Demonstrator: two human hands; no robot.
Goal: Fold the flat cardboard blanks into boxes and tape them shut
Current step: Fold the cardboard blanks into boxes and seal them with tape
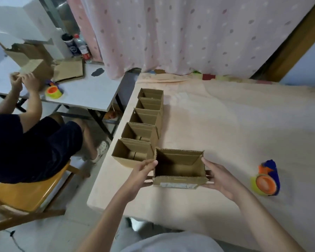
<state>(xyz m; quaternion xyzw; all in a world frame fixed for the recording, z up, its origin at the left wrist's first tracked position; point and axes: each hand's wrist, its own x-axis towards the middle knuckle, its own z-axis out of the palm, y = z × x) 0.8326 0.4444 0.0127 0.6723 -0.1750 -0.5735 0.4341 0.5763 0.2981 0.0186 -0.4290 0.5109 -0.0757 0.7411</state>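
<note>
1. An open-topped cardboard box (179,167) sits at the near edge of a peach-covered worktop (235,124), held between a person's two hands; a strip of what looks like tape shows along its near face.

2. The left hand (141,174) presses the box's left wall with fingers (151,163) nearly straight, thumb beneath a turned-out flap; the right hand (219,177) cups the right wall the same way, fingers (206,161) extended along the cardboard. Neither hand curls round anything.

3. Risk, as judged here: the walls are thin, and an uneven squeeze from the two flat hands could bow them inward or skew the box out of square.

4. Just to the left stands a row of five finished open boxes (144,128), the nearest almost touching the held one. Sliding the box leftward carelessly could knock that row toward the worktop's left edge, which lies close beside it.

5. A tape dispenser (265,180) with an orange core lies well to the right, apart from both hands; reaching for it would leave the box steadied by one hand only.

6. Beyond, another person (25,142) seated at a white table (84,95) works cardboard of their own, a second tape roll (53,91) beside them.
</note>
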